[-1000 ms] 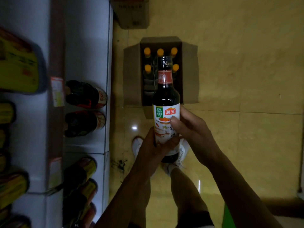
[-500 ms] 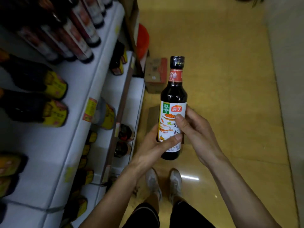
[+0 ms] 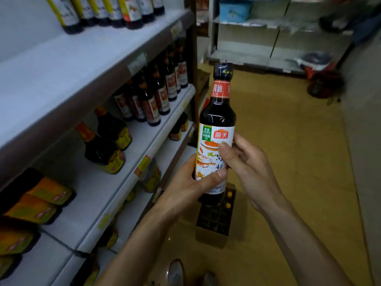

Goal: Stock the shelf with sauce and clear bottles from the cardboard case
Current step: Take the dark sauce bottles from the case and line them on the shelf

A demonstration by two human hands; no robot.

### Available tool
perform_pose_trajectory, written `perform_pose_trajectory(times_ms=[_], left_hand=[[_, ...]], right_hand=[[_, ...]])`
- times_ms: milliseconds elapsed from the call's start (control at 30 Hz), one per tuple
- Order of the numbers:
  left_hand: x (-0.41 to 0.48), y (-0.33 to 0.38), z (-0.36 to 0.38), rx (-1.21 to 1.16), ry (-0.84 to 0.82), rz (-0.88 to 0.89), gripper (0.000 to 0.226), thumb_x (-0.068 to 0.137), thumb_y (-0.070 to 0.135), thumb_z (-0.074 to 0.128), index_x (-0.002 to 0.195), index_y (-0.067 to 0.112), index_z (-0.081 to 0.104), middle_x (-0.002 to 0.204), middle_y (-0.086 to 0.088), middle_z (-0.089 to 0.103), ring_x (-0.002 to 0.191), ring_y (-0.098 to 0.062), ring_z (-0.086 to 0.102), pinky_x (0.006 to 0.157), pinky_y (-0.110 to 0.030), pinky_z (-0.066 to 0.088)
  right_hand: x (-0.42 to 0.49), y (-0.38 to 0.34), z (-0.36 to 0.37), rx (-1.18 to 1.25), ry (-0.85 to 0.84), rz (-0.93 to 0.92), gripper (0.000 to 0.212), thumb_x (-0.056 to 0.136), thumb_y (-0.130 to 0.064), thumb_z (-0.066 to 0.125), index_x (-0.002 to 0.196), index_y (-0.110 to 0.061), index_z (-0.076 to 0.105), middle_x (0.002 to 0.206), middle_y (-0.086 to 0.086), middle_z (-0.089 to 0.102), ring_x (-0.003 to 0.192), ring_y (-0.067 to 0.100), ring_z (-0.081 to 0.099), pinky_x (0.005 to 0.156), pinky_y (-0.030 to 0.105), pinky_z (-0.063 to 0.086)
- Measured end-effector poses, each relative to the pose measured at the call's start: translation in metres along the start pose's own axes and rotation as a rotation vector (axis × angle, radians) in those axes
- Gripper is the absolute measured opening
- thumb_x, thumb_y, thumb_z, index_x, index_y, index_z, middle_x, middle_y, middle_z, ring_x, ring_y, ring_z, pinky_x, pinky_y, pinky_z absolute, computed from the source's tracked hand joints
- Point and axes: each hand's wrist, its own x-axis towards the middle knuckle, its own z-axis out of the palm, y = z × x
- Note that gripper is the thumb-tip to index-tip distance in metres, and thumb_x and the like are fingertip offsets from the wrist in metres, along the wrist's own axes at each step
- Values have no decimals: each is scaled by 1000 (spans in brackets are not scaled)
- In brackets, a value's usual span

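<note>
A dark sauce bottle with a black cap, red neck band and white label stands upright in the air in front of me. My left hand grips its lower body from the left, thumb across the label. My right hand holds it from the right, thumb pressed on the label. The open cardboard case sits on the floor below the bottle, with a few orange-capped bottles showing in its divider cells. The white shelf to my left carries rows of similar dark bottles.
Yellow-labelled dark bottles stand nearer on the same shelf, and more bottles line the shelf above. Another shelving unit stands at the far end of the aisle, with a dark and red object on the yellow floor. My shoes show below.
My view has swung up from the floor and case towards the shelves. The bottle has risen with both hands holding it in the same grip.
</note>
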Motion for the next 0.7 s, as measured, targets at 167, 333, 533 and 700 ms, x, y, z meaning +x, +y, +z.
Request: perform_pose_trajectory(times_ms=[167,333,533,700], left_hand=[[-13,23,-9,-23,76,37,49,89,40,73,135,31,57,127,7,72,117,-12,70,105,-44,53],[-27,39,-29,-43,160,78,50,88,40,73,135,31,58,126,8,72,116,-10,70,103,-41,53],[-47,51,-61,-60,245,124,47,88,35,77,131,28,60,125,6,74,115,-11,70,100,-34,55],[-71,61,-92,-102,267,179,46,86,25,72,130,22,62,118,6,77,106,-8,74,79,-16,57]], right_hand=[[10,-30,10,-19,-92,-79,46,94,-29,60,140,-22,58,116,-17,76,107,2,72,81,16,57],[23,-51,34,-17,-185,-126,43,91,-29,61,134,-26,61,115,-16,76,106,4,72,81,18,58],[31,-71,70,-32,-266,-172,34,90,-30,61,122,-39,61,109,-20,76,103,2,73,78,17,58],[34,-88,107,-44,-307,-219,37,89,-29,62,126,-31,61,110,-20,76,103,1,73,78,14,57]])
